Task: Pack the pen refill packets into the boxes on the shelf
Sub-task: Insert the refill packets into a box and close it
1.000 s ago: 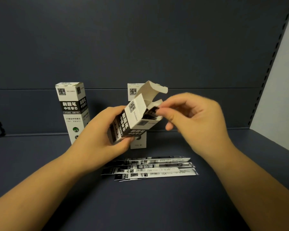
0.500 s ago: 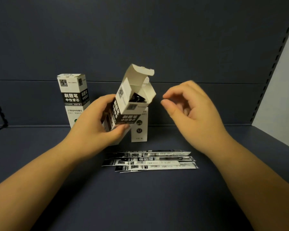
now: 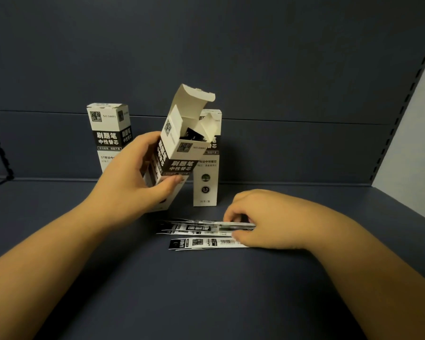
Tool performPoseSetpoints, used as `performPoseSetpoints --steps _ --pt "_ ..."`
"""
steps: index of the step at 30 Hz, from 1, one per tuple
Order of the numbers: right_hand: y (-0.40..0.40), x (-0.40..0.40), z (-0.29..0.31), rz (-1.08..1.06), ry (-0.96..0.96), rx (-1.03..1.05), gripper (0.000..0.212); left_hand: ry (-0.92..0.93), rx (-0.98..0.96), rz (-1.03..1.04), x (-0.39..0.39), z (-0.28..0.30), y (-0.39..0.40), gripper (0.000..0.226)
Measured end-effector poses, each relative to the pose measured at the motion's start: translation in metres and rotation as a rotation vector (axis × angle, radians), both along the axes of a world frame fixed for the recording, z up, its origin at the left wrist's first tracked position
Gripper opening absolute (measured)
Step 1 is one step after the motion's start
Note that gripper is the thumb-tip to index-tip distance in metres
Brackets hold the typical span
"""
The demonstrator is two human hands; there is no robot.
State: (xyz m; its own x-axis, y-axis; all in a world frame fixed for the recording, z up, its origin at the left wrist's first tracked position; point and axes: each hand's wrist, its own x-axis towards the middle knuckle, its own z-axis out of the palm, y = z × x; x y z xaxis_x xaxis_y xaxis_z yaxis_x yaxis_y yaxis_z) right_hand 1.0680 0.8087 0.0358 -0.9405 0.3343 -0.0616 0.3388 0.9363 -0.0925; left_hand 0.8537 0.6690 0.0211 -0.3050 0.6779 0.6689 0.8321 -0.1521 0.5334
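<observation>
Since the earlier frame, the right hand (image 3: 263,219) has been lowered from beside the open box (image 3: 179,148) to the refill packets (image 3: 201,231) lying on the shelf (image 3: 206,290); its fingers are curled over the packets' right ends, with the topmost packet seemingly pinched. The open box is gripped in the left hand (image 3: 130,185), tilted with its flaps up, and dark packet ends can be seen inside it. Its lower end appears to rest on the shelf. Two closed boxes are stood upright behind: one at the left (image 3: 109,133), one (image 3: 207,173) just behind the held box. The packets are spread just in front of the boxes.
</observation>
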Motion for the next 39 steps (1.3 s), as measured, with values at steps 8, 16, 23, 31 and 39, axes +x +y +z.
performPoseSetpoints --steps 8,16,23,31,39 --pt "0.001 0.000 -0.001 -0.026 0.081 0.083 0.029 -0.008 -0.003 0.014 -0.001 -0.001 0.000 0.068" --pt "0.004 0.000 0.003 -0.044 0.060 0.001 0.025 -0.003 0.003 0.038 -0.002 -0.001 -0.001 0.068" --pt "0.007 0.004 0.003 -0.050 0.064 0.007 0.028 -0.033 0.019 0.055 0.000 0.001 -0.002 0.067" --pt "0.013 0.010 0.011 -0.118 0.121 -0.102 0.022 -0.104 0.046 0.075 -0.002 0.001 -0.003 0.067" --pt "0.012 0.012 0.012 -0.107 0.142 -0.152 0.011 -0.112 0.046 0.075 -0.001 0.001 0.000 0.065"
